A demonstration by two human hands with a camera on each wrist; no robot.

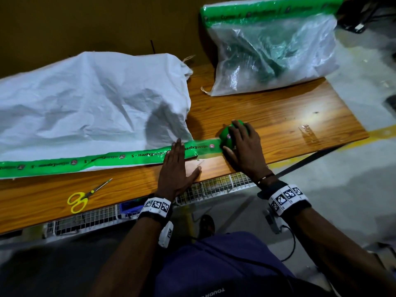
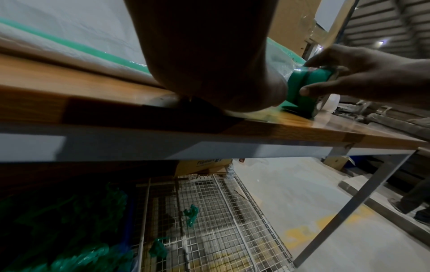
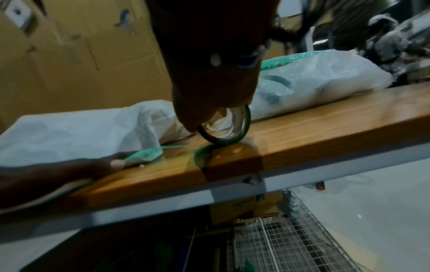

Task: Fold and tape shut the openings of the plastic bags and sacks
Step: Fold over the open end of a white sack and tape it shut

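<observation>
A large white woven sack (image 1: 85, 108) lies across the wooden table (image 1: 267, 125), its near edge covered by a long strip of green printed tape (image 1: 96, 160). My left hand (image 1: 174, 168) lies flat with straight fingers, pressing the strip's right end against the sack's corner. My right hand (image 1: 242, 144) grips the green tape roll (image 1: 227, 136), which stands on edge on the table just right of the sack, still joined to the strip. The roll (image 2: 307, 88) shows in the left wrist view, and its ring (image 3: 232, 128) under my palm in the right wrist view. A second, translucent sack (image 1: 276, 54) sits at the back right, green tape (image 1: 267, 11) along its top.
Yellow-handled scissors (image 1: 83, 197) lie near the front edge at left. A scrap of clear tape (image 1: 308, 130) sticks to the table's right end. Brown cardboard (image 1: 96, 24) stands behind the table. A white wire basket (image 2: 209, 211) sits under the table.
</observation>
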